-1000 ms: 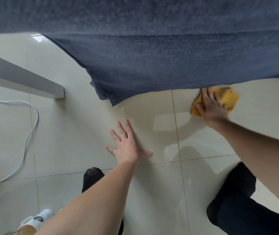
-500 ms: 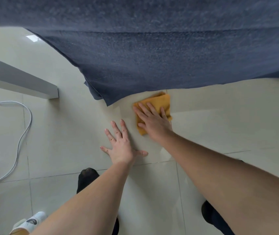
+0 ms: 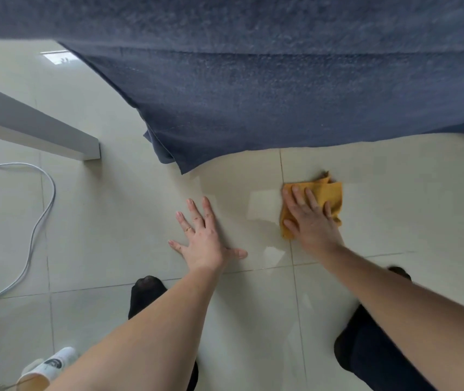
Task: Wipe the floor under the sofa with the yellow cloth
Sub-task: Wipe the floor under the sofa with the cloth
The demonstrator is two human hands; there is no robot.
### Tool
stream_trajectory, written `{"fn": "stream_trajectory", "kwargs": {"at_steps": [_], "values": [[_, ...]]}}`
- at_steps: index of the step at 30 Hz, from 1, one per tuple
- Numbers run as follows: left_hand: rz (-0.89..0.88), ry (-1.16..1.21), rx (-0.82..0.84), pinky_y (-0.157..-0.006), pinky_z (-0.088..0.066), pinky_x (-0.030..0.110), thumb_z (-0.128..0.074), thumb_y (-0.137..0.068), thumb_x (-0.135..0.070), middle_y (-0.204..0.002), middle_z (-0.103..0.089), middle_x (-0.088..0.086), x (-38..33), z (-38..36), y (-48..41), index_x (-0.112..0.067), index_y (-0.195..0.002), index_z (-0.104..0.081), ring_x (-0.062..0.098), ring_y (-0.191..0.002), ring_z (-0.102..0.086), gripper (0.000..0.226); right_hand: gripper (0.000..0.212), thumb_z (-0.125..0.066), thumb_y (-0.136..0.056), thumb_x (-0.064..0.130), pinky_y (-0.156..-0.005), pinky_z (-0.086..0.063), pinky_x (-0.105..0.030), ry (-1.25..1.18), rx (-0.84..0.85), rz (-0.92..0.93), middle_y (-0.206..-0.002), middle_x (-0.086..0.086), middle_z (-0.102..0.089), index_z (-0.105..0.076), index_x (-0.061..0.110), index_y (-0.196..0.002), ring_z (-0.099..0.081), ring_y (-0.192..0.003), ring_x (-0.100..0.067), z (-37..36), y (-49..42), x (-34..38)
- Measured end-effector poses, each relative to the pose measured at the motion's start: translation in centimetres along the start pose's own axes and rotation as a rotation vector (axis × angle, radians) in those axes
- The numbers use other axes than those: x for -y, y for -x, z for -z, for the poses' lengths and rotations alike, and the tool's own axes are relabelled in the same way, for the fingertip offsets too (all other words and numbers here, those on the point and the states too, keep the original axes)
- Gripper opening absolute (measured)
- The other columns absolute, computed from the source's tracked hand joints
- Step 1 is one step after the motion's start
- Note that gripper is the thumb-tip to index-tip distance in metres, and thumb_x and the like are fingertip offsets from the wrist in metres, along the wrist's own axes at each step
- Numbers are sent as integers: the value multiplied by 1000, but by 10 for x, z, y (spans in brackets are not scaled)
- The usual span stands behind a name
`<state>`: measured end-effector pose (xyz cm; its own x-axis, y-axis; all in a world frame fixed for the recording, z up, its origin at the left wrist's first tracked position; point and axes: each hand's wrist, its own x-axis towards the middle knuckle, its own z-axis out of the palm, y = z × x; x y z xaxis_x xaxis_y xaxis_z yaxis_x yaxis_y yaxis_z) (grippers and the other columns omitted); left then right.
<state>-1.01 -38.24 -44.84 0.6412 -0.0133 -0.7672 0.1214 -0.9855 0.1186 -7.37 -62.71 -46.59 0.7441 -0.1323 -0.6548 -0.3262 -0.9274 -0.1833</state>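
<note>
The yellow cloth [image 3: 327, 193] lies folded on the pale tiled floor [image 3: 408, 193], just in front of the hanging edge of the dark blue sofa cover [image 3: 253, 94]. My right hand [image 3: 308, 218] presses flat on the cloth, fingers spread over its left half. My left hand [image 3: 201, 238] rests flat on the bare tile to the left of the cloth, fingers apart, holding nothing. The floor beneath the sofa is hidden by the cover.
A white panel or furniture base [image 3: 42, 131] juts in from the left. A white cable [image 3: 43, 215] loops over the floor at far left. A white slipper [image 3: 47, 365] sits at the bottom left. My dark-clothed knees [image 3: 146, 294] rest on the tiles.
My right hand has slid the yellow cloth to the right, from beside the left hand to a spot past the tile joint. The left hand has stayed planted.
</note>
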Motion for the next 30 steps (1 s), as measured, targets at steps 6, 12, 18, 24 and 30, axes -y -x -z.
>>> {"fn": "stream_trajectory", "kwargs": {"at_steps": [6, 12, 18, 24, 30], "values": [[-47, -1, -76, -124, -16, 71, -88, -53, -76, -171, 34, -1, 27, -6, 4, -29, -161, 31, 32, -161, 19, 168, 71, -35, -109, 42, -126, -2, -60, 39, 16, 225, -173, 18, 10, 11, 44, -162, 12, -160, -17, -23, -19, 95], [-63, -52, -74, -127, -14, 64, -88, -60, -73, -169, 38, -1, 40, -8, 9, -26, -159, 34, 35, -160, 22, 164, 69, -36, -108, 49, -128, -2, -56, 71, -46, 332, -174, 17, 7, 4, 43, -163, 7, -160, -15, 27, -90, 135], [-60, -22, -40, -126, -9, 65, -85, -54, -79, -169, 38, -3, 41, -6, 9, -27, -159, 34, 36, -159, 23, 168, 67, -31, -107, 55, -127, -3, -55, 5, -106, 93, -175, 13, 1, 0, 41, -165, 2, -161, -17, 57, -104, 49], [-53, -56, -52, -125, -14, 69, -88, -58, -74, -169, 38, 0, 38, -7, 9, -25, -158, 37, 38, -159, 22, 167, 72, -30, -106, 55, -127, -9, -60, -98, -38, -97, -173, 15, 10, 14, 45, -161, 5, -161, -20, 14, -1, -46], [-52, -41, -48, -125, -10, 70, -88, -57, -74, -168, 39, -3, 38, -9, 7, -28, -157, 38, 37, -159, 24, 167, 70, -30, -109, 47, -125, -8, -65, -83, -6, -22, -170, 14, 15, 16, 42, -161, 9, -161, -23, -57, 48, 15]]}}
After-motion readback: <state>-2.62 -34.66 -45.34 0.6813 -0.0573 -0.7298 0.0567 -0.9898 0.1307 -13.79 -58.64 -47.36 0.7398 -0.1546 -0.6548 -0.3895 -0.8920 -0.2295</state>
